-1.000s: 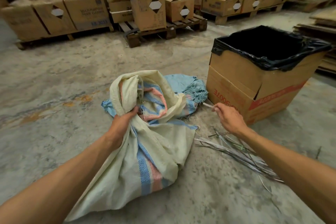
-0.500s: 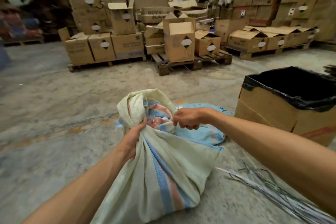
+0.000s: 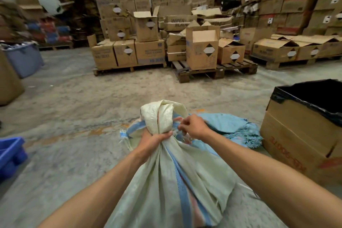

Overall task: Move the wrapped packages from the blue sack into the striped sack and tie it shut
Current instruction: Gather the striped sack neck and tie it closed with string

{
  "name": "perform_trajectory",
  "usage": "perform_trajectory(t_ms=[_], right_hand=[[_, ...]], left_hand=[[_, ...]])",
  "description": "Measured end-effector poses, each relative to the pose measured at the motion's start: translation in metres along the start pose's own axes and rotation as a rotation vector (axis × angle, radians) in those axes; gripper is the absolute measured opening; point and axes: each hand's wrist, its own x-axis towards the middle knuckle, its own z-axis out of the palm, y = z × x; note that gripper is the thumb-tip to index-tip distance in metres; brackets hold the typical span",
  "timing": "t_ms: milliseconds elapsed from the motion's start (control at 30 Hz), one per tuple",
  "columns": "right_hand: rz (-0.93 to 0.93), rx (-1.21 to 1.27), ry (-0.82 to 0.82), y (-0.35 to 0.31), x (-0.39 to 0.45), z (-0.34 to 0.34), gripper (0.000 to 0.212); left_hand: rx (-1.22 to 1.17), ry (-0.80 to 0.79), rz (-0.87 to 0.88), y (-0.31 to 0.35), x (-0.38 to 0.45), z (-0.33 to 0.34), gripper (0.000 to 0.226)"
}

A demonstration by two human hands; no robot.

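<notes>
The striped sack (image 3: 166,181), cream with blue and pink stripes, stands full on the concrete floor in front of me. My left hand (image 3: 153,139) is clenched around its gathered neck, and the loose top flops upward above the fist. My right hand (image 3: 192,127) is pinched at the right side of the neck, holding what looks like a thin strip, though blur hides it. The blue sack (image 3: 231,126) lies flat and limp on the floor just behind the striped one. No wrapped packages are visible.
A cardboard box lined with a black bag (image 3: 305,126) stands close on the right. A blue plastic crate (image 3: 10,155) sits at the left edge. Pallets of cardboard boxes (image 3: 201,50) fill the back, and a grey bin (image 3: 24,57) stands far left.
My right hand left the strips on the floor and came up to the sack's neck beside my left hand. The view has tilted upward and the sack's neck is bunched tighter.
</notes>
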Motion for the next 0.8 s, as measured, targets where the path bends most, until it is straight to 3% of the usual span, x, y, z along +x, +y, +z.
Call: perform_trajectory(t_ms=[133, 333, 467, 733, 800], right_hand=[[-0.006, -0.011, 0.171, 0.004, 0.005, -0.001, 0.019], [0.009, 0.314, -0.061, 0.008, -0.005, 0.014, 0.017], [0.015, 0.351, -0.156, 0.001, -0.006, 0.018, 0.02], [0.0, 0.44, -0.19, -0.006, -0.015, 0.024, 0.025], [0.018, 0.475, -0.214, -0.006, -0.016, 0.027, 0.026]], left_hand=[[0.036, 0.039, 0.075, 0.002, -0.002, 0.002, 0.039], [0.165, -0.042, 0.157, 0.006, -0.004, 0.003, 0.038], [0.275, -0.095, 0.177, 0.007, -0.005, -0.002, 0.041], [0.541, -0.093, 0.263, 0.004, -0.005, -0.01, 0.034], [0.718, -0.023, 0.301, 0.001, -0.002, -0.012, 0.045]])
